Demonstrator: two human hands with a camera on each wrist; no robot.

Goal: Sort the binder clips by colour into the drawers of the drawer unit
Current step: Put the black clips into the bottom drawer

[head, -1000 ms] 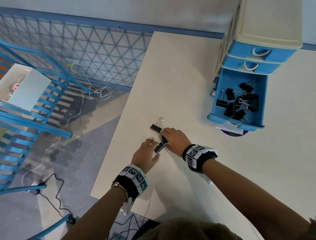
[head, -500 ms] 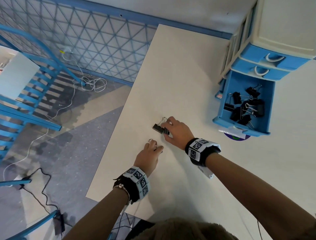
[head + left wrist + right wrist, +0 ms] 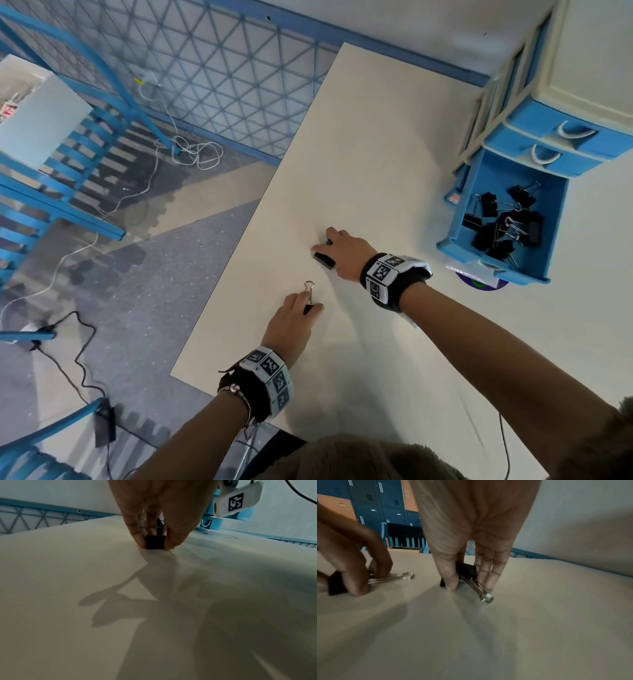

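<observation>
Clips lie at two spots on the pale tabletop (image 3: 376, 154), both well to the left of the blue drawer unit (image 3: 561, 130) and each under a hand; the left hand (image 3: 294, 323) pinches a black binder clip (image 3: 155, 542) between thumb and fingers, its body pressed to the tabletop and its wire handles (image 3: 309, 286) pointing away from the person; the right hand (image 3: 346, 248), nearer the drawer unit than the left, is clamped on a second black clip (image 3: 466, 570), thumb on one side and fingers on the other, with the silver handles (image 3: 481, 591) resting flat on the tabletop; the two hands are near each other but apart; the drawer unit stands at the far right edge of the tabletop with its lowest drawer (image 3: 455, 240) pulled out; a heap of black clips (image 3: 507, 222) lies inside that open drawer; the two drawers above it are pushed in, white handles showing; a white tag (image 3: 479, 269) and a purple disc (image 3: 466, 279) sit just below the open drawer's front edge.
</observation>
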